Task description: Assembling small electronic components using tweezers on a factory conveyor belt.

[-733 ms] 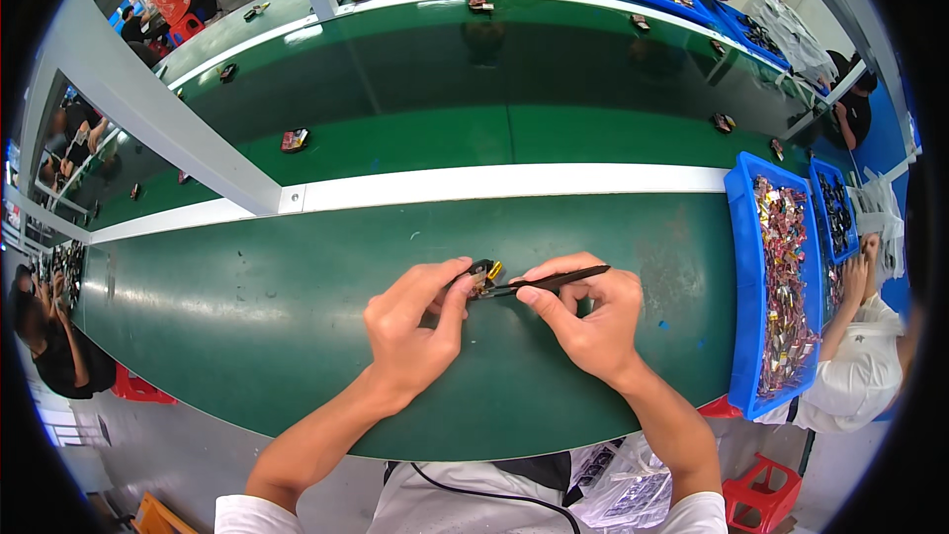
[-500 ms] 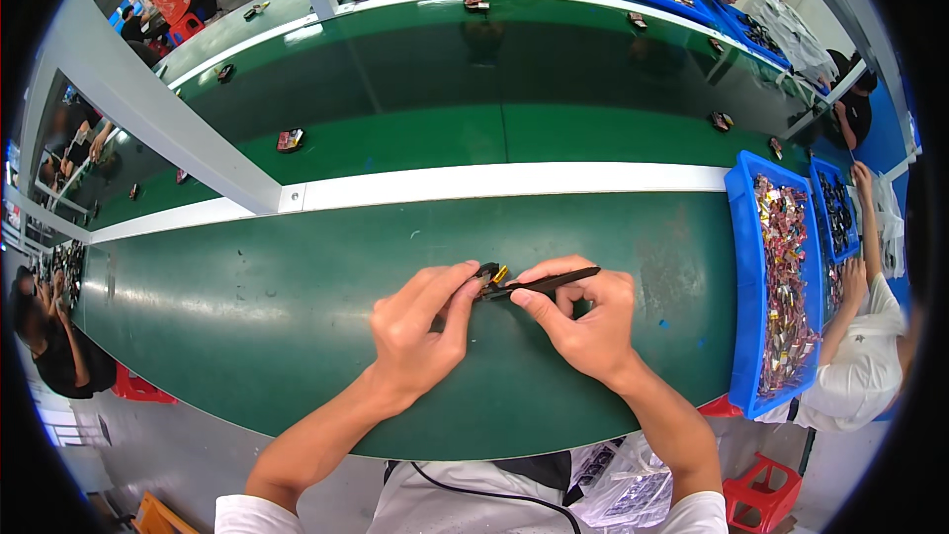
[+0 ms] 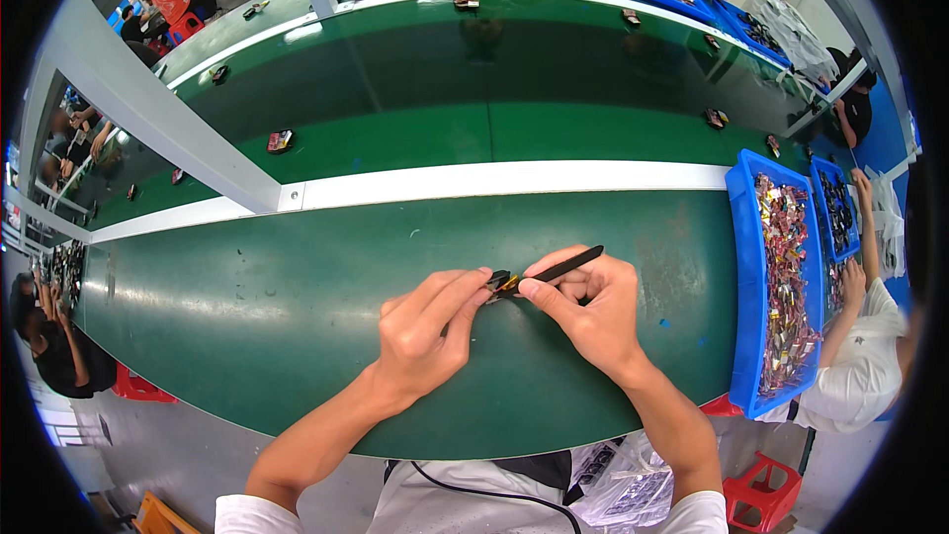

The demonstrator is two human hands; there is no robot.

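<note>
My left hand [image 3: 427, 324] pinches a small black electronic part [image 3: 501, 279] between thumb and fingertips, just above the green worktable [image 3: 297, 336]. A yellow-gold bit shows on the part's right side. My right hand [image 3: 593, 314] grips a slim black tool, seemingly tweezers [image 3: 575, 263], its wide end rising up and to the right. The tool's tip points at the part and is mostly hidden by my right fingers. Both hands are close together, and whether the tip touches the part I cannot tell.
On the right stands a blue bin [image 3: 743, 287] full of small reddish and silvery parts. Beyond a white rail [image 3: 514, 176], a green conveyor belt [image 3: 415, 133] carries several small devices. A grey post [image 3: 163, 104] rises at left. Co-workers sit around.
The part in my left hand has shifted slightly right. My right fingers have moved nearer to it, and the tool stands steeper. Devices on the belt have moved left.
</note>
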